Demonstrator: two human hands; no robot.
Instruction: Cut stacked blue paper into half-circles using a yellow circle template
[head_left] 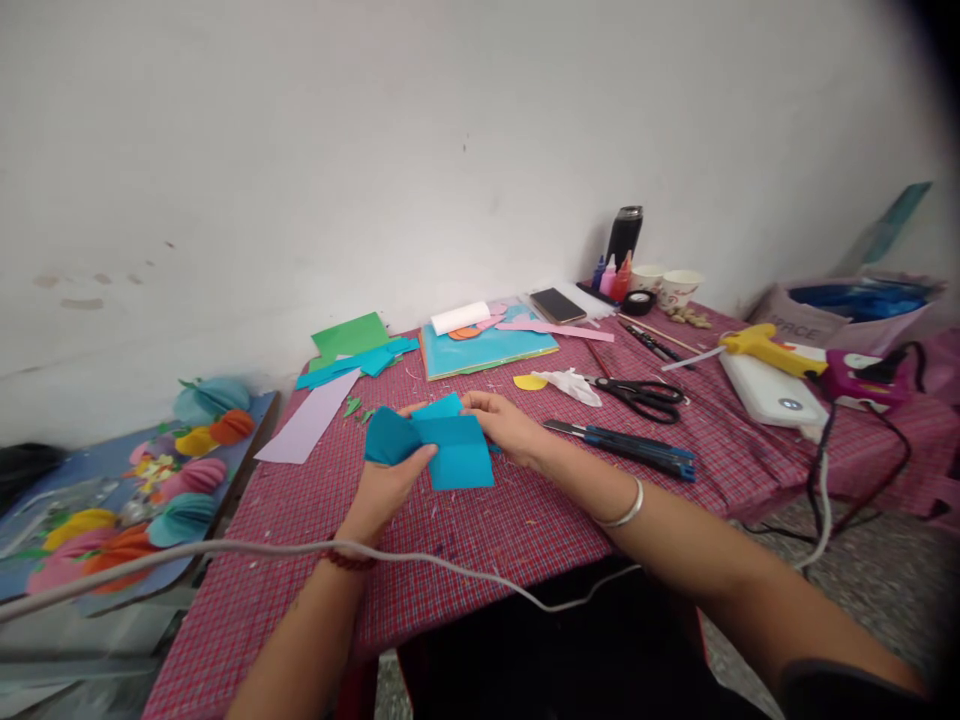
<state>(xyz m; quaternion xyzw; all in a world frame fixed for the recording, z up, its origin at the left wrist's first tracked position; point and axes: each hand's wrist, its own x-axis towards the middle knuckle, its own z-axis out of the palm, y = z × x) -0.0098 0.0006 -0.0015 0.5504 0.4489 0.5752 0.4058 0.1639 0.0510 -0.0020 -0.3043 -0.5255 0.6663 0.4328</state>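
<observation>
Between my hands, above the checked tablecloth, is a piece of blue paper [459, 455] with creases and flaps standing up from it. My left hand [391, 484] is closed on its left part, thumb on top and the other fingers mostly behind the paper. At the upper right edge, my right hand [504, 425] pinches the paper, with some fingertips hidden behind it. Green paper scraps [352, 406] lie just beyond my left hand. A utility knife [622, 447] and black-handled scissors [641, 397] rest to the right of my right hand.
A white cable [450, 570] crosses in front of my forearms. At the right stand a yellow glue gun [757, 345] and a white box [772, 390]. Paper sheets [487, 350], a phone [557, 305] and cups [680, 287] line the back. Paper ornaments [191, 480] cover a board at left.
</observation>
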